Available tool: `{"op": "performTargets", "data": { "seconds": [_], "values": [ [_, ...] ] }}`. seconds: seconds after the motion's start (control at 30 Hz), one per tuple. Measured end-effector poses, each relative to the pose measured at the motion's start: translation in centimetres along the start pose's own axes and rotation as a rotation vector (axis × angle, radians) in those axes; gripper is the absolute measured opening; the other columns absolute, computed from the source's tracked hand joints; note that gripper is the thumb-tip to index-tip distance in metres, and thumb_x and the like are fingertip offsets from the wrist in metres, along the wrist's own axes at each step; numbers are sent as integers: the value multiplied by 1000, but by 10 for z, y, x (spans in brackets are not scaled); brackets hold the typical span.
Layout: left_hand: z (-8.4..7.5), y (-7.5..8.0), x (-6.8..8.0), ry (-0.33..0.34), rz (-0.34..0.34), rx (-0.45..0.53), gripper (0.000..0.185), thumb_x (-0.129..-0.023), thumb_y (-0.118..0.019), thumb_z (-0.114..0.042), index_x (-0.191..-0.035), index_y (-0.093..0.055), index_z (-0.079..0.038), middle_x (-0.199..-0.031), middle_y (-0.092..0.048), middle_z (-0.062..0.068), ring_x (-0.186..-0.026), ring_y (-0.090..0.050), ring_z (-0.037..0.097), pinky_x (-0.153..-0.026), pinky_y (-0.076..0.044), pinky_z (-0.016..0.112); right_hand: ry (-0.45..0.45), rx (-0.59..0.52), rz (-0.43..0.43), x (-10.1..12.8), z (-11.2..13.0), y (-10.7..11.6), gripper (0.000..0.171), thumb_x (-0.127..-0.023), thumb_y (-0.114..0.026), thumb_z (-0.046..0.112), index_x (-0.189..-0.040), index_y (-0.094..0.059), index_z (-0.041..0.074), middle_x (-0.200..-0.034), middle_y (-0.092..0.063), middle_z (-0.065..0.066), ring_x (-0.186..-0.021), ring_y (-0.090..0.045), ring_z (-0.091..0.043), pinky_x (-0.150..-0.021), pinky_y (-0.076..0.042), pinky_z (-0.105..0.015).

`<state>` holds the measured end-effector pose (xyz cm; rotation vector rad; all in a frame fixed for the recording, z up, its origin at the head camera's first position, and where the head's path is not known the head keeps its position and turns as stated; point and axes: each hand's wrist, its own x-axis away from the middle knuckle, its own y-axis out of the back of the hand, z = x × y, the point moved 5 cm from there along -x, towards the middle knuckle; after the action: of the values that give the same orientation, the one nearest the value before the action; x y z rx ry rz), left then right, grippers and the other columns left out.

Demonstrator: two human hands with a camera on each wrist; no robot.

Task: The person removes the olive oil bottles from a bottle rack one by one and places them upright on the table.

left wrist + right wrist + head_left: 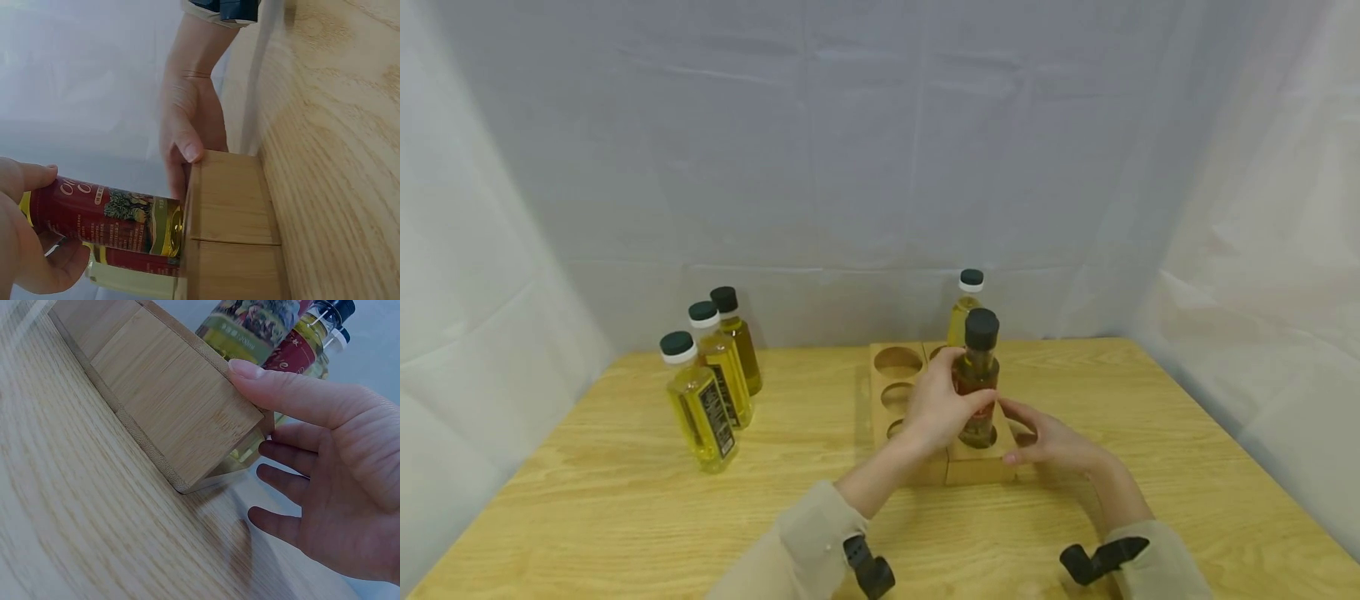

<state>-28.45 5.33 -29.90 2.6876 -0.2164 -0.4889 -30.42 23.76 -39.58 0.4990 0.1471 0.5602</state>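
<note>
Currently the left hand (938, 408) grips the bottle (977, 379) around its red-labelled body, thumb and fingers curled on opposite sides. The bottle stands upright with its base in the near right hole of the rack (977, 468), dark cap above the hand. In the left wrist view the bottle's (106, 215) lower end sits at the top face of the rack (231, 212), and the left hand's fingers (28, 181) wrap the label.

The right hand (1048, 442) lies just right of the bottle, fingers straight and loosely spread, holding nothing. Its thumb rests on the top edge of the rack's right side; in the right wrist view the thumb (294, 394) lies along that edge of the rack (169, 394), while the other fingers (294, 456) extend beside the rack's side wall, whether touching it cannot be told.

Beyond the left hand, a second bottle (966, 308) stands in the rack's far right hole. Three open holes (898, 362) lie to the left of the hand. Well to the left of the left hand, three more bottles (711, 387) stand grouped on the table (610, 500).
</note>
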Motion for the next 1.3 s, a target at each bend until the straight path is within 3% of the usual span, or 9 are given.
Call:
{"op": "performTargets", "data": {
  "seconds": [0.23, 0.63, 0.97, 1.3],
  "values": [
    [-10, 21, 0, -57, -48, 15, 50, -79, -75, -20, -122, -52, -9, -107, -59, 3, -94, -56, 18, -78, -48, 34, -5, 11, -3, 0, -1, 1, 90, -83, -70, 19, -146, -10, -5, -149, -9, -30, -131, -17, -51, -100, -28, -60],
    [1, 56, -6, -52, -122, 62, 49, -78, -75, -13, -121, -51, -6, -103, -58, 9, -84, -58, 21, -71, -51, 33, -5, 5, 2, 1, -1, 0, 90, -83, -70, 18, -146, -9, -5, -148, -10, -31, -128, -22, -53, -100, -28, -60],
    [23, 87, -13, 23, -206, 28, 53, -78, -75, -16, -124, -51, -6, -108, -58, 11, -97, -56, 26, -79, -50, 41, -4, 4, -2, 2, 0, 0, 90, -83, -70, 18, -146, -10, -5, -148, -10, -31, -127, -22, -54, -99, -28, -60],
    [54, 117, -25, 78, -288, 49, 56, -79, -75, -15, -127, -48, -4, -111, -55, 15, -98, -55, 30, -79, -49, 44, -2, 25, -2, 1, 0, 1, 89, -83, -70, 19, -146, -11, -5, -148, -12, -31, -127, -24, -53, -99, -30, -59]
  ]
}}
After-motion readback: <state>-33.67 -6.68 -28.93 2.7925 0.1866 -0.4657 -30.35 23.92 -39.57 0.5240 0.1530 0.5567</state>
